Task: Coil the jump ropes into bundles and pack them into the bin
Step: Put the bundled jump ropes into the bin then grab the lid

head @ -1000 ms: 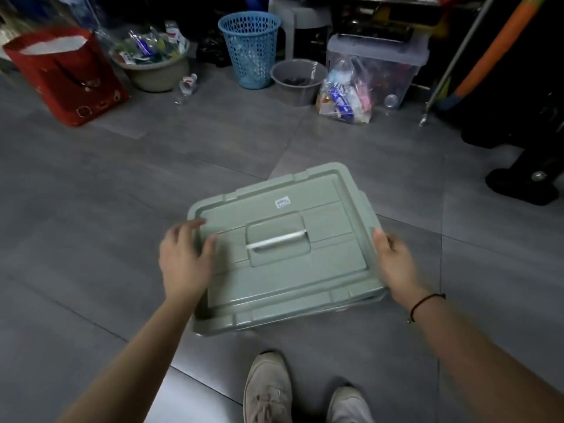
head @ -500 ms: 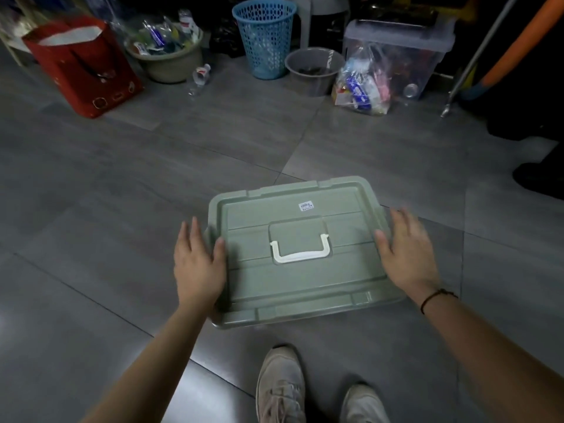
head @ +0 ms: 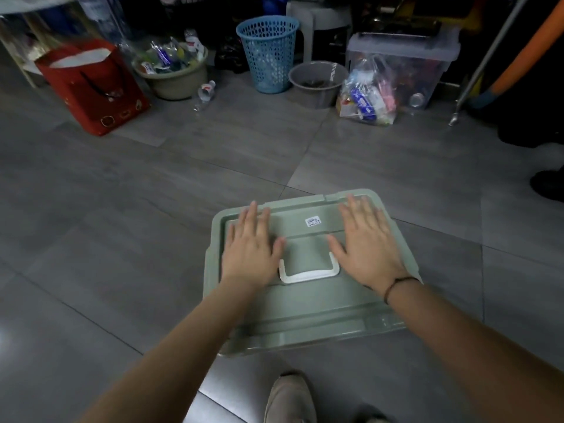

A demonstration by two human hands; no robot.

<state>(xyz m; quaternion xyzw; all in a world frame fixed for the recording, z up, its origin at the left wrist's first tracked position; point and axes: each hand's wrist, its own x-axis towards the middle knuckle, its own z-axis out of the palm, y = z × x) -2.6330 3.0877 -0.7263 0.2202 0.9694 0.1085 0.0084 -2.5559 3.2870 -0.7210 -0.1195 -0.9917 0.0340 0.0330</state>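
Note:
A pale green bin (head: 308, 319) with its lid on sits on the grey tiled floor in front of my feet. A white handle (head: 308, 274) lies flat in the middle of the lid, and a small label (head: 313, 221) is stuck near the far edge. My left hand (head: 248, 250) lies flat on the lid to the left of the handle, fingers straight. My right hand (head: 364, 245) lies flat on the lid to the right of the handle, a dark band round its wrist. No jump rope is in view.
Along the back stand a red bag (head: 91, 93), a beige basin of clutter (head: 175, 77), a blue mesh basket (head: 268, 53), a grey bowl (head: 316, 83), a plastic bag (head: 369, 96) and a clear lidded box (head: 406, 62). My shoe (head: 290, 398) is near the bin.
Both hands moved from the lid's left and right edges onto its top, either side of the handle. The view tilted, so the bin sits lower in frame.

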